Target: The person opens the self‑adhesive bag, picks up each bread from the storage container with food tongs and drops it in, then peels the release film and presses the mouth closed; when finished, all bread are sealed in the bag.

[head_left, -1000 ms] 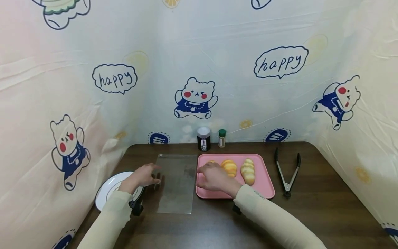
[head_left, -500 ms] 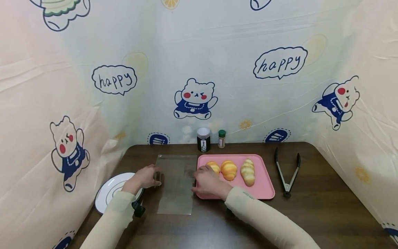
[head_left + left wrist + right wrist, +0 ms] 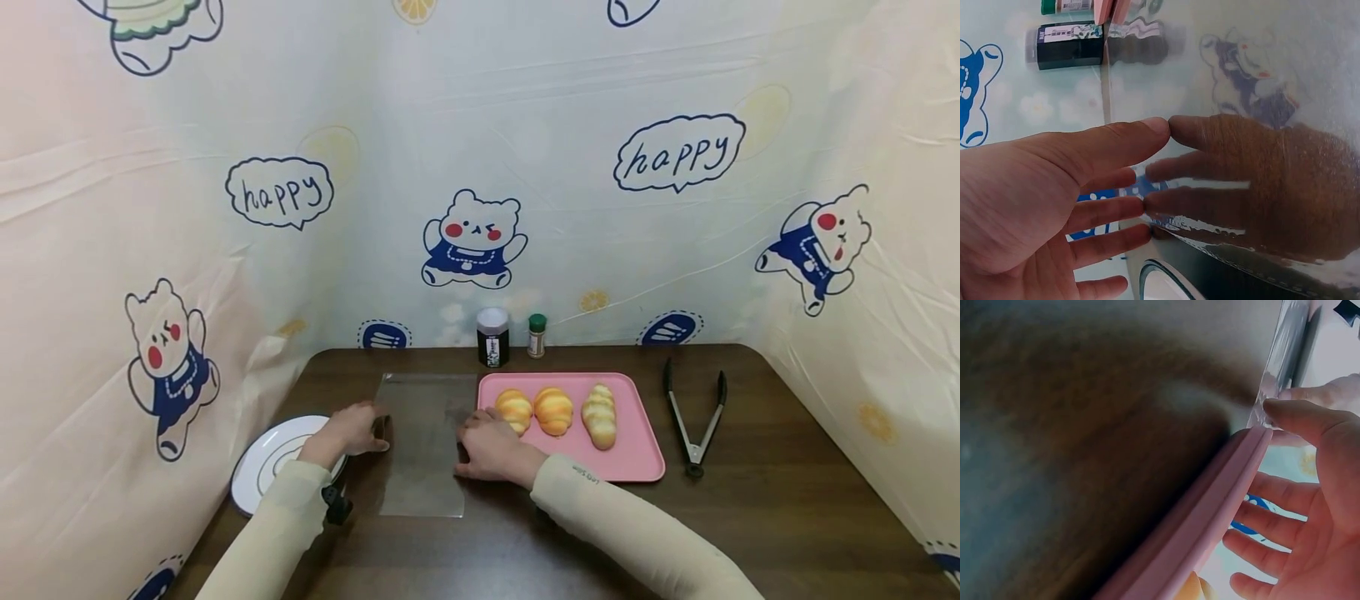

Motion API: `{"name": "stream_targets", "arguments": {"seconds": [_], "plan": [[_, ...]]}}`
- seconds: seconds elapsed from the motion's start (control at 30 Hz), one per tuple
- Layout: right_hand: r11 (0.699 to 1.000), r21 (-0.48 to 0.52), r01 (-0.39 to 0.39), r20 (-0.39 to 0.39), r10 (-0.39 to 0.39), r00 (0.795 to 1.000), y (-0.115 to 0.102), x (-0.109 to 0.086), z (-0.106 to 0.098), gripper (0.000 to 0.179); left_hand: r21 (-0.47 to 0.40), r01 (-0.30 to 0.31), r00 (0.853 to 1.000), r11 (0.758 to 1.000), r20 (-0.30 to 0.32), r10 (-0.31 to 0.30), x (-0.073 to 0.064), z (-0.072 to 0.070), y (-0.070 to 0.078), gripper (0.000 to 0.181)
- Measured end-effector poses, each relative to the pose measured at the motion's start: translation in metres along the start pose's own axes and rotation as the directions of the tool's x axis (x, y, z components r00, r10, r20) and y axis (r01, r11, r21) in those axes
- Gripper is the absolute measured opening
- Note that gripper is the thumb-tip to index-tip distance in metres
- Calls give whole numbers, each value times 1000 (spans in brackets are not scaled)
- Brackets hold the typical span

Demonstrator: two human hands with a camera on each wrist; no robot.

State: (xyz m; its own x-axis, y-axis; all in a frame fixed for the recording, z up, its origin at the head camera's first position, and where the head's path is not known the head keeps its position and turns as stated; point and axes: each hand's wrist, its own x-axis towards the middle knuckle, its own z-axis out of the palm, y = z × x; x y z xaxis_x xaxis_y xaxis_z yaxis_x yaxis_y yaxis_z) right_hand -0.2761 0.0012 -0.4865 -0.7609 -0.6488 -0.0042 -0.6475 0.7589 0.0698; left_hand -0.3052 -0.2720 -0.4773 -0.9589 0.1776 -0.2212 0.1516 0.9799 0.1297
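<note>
A clear plastic sheet or bag (image 3: 423,450) lies flat on the dark wooden table. My left hand (image 3: 352,431) is at its left edge, thumb and fingers spread apart with the tips down at the surface, as the left wrist view shows. My right hand (image 3: 491,447) is at its right edge, beside the pink tray (image 3: 637,467). In the right wrist view, the thumb (image 3: 1300,417) meets the plastic's edge just past the tray rim, while the other fingers (image 3: 1269,522) stay extended and apart from it. Neither hand grips anything.
Two round bread rolls (image 3: 553,411) and a longer roll (image 3: 599,417) sit on the tray. Tongs (image 3: 693,425) lie open to its right. A white plate (image 3: 251,467) is under the left forearm. A dark jar (image 3: 492,337) and a green-capped shaker (image 3: 536,337) stand at the back.
My right hand has moved left and down from over the tray to the plastic's right edge, uncovering the left roll. My left hand has shifted only slightly.
</note>
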Motion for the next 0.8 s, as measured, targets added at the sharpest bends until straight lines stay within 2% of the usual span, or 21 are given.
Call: {"name": "stream_targets", "arguments": {"seconds": [0.13, 0.37, 0.67, 0.8], "plan": [[1000, 2, -11, 10, 11, 1000, -1, 0, 2, 52, -7, -8, 1000, 1000, -4, 8, 0, 0, 0, 67], [1000, -11, -1, -36, 1, 999, 0, -1, 2, 41, -3, -21, 1000, 1000, 6, 21, -3, -3, -2, 65], [1000, -6, 28, -88, -28, 996, 0, -4, 3, 26, -34, -12, 1000, 999, -2, 12, -4, -4, 0, 46], [999, 6, 33, -113, -33, 993, 1, -4, 3, 22, -15, -39, 999, 999, -9, 39, -2, -4, -1, 34]]}}
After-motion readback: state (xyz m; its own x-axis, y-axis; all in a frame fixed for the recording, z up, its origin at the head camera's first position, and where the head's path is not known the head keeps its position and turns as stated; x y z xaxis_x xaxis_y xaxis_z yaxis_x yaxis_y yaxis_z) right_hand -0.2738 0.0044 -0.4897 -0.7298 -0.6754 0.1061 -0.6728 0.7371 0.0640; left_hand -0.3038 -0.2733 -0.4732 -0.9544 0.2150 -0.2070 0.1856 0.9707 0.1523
